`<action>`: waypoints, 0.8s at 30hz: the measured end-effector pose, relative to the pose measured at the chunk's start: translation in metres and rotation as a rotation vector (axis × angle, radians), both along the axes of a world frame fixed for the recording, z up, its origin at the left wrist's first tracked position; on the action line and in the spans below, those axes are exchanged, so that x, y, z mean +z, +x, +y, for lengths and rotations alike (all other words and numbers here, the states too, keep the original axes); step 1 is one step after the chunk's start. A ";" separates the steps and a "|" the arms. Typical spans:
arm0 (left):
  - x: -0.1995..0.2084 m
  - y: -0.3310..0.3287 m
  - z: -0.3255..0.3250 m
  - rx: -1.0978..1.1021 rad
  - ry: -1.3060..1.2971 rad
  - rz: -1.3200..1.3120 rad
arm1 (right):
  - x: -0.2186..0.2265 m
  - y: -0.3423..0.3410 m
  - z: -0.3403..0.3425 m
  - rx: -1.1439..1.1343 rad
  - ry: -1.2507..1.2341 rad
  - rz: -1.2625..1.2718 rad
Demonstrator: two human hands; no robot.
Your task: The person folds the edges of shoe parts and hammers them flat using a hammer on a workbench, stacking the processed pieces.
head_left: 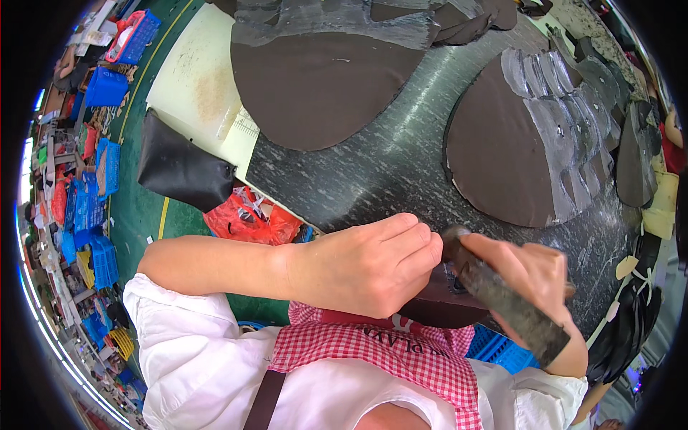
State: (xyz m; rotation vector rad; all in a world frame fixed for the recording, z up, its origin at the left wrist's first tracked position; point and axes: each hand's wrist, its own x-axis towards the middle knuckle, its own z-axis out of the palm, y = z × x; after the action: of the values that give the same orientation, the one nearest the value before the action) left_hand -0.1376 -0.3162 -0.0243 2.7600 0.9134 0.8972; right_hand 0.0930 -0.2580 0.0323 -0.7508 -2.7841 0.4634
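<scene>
Across the middle, my left hand (369, 265) is curled closed at the table's near edge, its fingertips hidden. Below its fingers shows part of a dark brown leather piece (444, 313), which it appears to pinch. My right hand (527, 272) is wrapped round a hammer (505, 294) with a long, worn metal head. One end of that head lies close beside my left fingers; the other slants down over my right wrist. Beyond my hands, a large rounded brown leather piece (322, 86) and a stack of similar pieces (494, 150) lie on the dark table, with shiny grey coated strips.
A black pouch-like piece (183, 161) hangs at the table's left corner, above a red plastic bag (251, 218). White board (193, 86) lies at the far left of the dark tabletop (344, 179). Blue baskets (104, 261) line the green floor further left; another blue basket (502, 351) is under the table.
</scene>
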 end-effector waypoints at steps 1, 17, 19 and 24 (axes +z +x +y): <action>0.002 -0.004 0.003 -0.036 -0.085 -0.008 | -0.001 0.001 -0.003 -0.012 -0.016 -0.009; -0.002 -0.014 -0.005 0.015 -0.081 -0.042 | 0.002 -0.015 0.004 0.063 -0.022 0.002; -0.003 -0.021 -0.002 0.132 -0.048 -0.125 | 0.004 -0.018 -0.001 0.066 -0.034 -0.021; -0.006 -0.020 -0.011 0.191 -0.104 -0.124 | 0.010 -0.015 0.010 0.049 -0.037 -0.011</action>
State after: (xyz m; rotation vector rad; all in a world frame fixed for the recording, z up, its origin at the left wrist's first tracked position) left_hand -0.1579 -0.3273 -0.0305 2.5308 1.1801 1.0060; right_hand 0.0783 -0.2482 0.0427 -0.6962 -2.8170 0.5232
